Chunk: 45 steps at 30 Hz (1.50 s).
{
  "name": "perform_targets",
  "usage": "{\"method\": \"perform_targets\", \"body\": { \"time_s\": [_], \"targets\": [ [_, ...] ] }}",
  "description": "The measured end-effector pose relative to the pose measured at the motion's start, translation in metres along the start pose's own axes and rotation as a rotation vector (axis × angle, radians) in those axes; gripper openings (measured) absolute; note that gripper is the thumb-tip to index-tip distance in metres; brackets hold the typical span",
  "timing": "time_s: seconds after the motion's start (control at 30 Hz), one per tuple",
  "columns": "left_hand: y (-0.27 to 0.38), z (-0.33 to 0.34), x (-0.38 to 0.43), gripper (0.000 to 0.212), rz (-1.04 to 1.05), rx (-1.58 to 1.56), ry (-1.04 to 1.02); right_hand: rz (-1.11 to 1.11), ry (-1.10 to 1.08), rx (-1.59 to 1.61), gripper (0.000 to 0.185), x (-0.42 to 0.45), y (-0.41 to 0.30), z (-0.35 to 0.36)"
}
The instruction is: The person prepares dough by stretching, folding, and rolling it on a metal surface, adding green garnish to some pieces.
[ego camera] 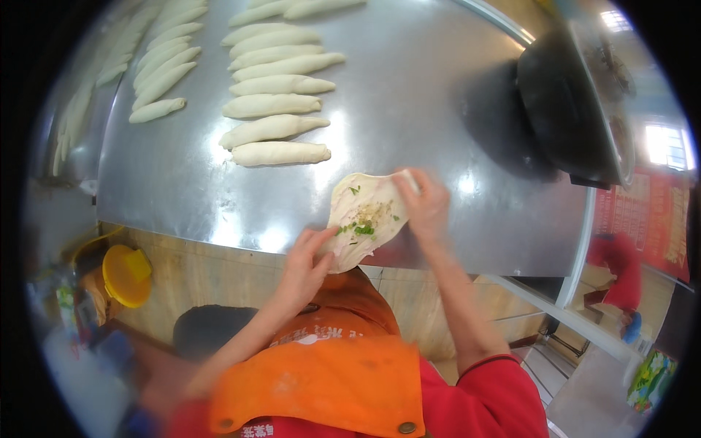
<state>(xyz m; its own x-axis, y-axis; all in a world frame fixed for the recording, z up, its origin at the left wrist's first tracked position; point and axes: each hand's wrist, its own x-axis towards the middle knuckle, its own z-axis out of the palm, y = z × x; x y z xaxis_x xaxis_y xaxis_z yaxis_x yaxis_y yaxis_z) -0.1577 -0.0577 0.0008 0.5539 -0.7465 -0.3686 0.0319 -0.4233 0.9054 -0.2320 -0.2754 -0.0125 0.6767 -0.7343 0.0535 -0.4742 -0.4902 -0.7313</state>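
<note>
A flattened sheet of dough (368, 211) is stretched between my two hands at the near edge of the metal table. Chopped green herbs and a brownish seasoning lie on its upper face. My left hand (311, 256) pinches its lower left edge, while my right hand (423, 200) grips its upper right corner and is slightly blurred. Beyond the sheet, a column of rolled dough pieces (282, 154) lies on the table, the nearest just past the sheet's upper left.
More dough rolls (157, 110) lie at the far left of the steel table (405, 104). A large black pan (564, 104) stands at the right. Below the table's left edge is a yellow lid (127, 275). A person in red (623, 274) is off to the right.
</note>
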Motion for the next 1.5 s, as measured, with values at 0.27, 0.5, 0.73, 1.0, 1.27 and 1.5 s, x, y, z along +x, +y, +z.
{"method": "perform_targets", "body": {
  "time_s": [0.27,0.5,0.73,1.0,1.27,1.5],
  "targets": [
    [0.009,0.012,0.000,0.035,-0.015,0.086,0.137,-0.329,0.185,-0.229,0.017,0.132,0.068,-0.053],
    [0.004,0.014,-0.004,0.038,0.025,0.071,0.189,-0.347,0.009,-0.533,0.064,0.043,0.032,0.006],
    [0.012,0.005,-0.005,0.039,-0.003,0.022,0.112,-0.358,-0.111,-0.440,0.056,0.030,0.018,-0.007],
    [0.003,0.005,-0.005,0.035,-0.006,-0.035,0.116,-0.512,-0.312,-0.427,0.052,-0.058,-0.028,0.016],
    [0.010,0.016,0.002,0.046,0.134,0.365,0.105,-0.258,-0.095,-0.245,0.031,-0.014,-0.015,0.022],
    [0.005,0.019,0.000,0.046,0.165,0.456,0.154,-0.335,0.010,-0.175,0.022,0.073,0.020,-0.034]
  ]
}}
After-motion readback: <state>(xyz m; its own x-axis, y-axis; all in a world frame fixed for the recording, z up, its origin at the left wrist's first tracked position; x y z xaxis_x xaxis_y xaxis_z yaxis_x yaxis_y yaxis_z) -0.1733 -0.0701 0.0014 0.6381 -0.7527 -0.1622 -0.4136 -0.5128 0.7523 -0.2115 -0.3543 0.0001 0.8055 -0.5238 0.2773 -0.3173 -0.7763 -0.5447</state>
